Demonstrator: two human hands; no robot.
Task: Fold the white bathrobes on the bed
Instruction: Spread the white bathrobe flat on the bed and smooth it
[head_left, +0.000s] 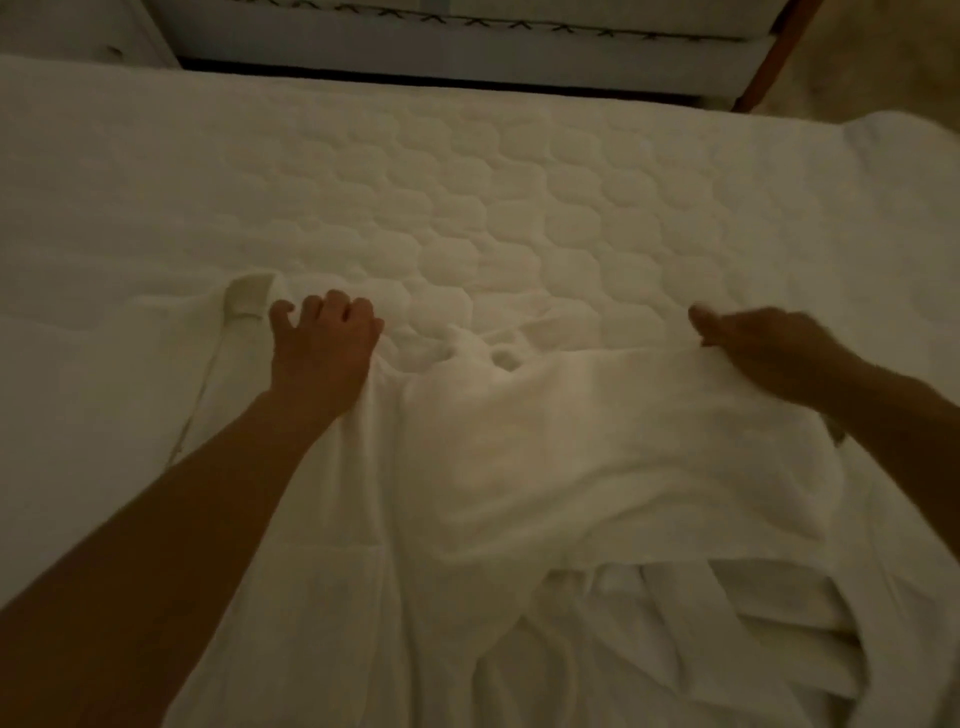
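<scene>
Quilted bed (467, 182); bathrobe (571, 441) spans between left hand (324, 343) and right hand (763, 348), both gripping it.

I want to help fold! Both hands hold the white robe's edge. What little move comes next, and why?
Probably pull the left hand and right hand apart, then lay the edge flat on the bed. The bathrobe bunches and wrinkles between them, so it likely needs smoothing before any fold.
</scene>
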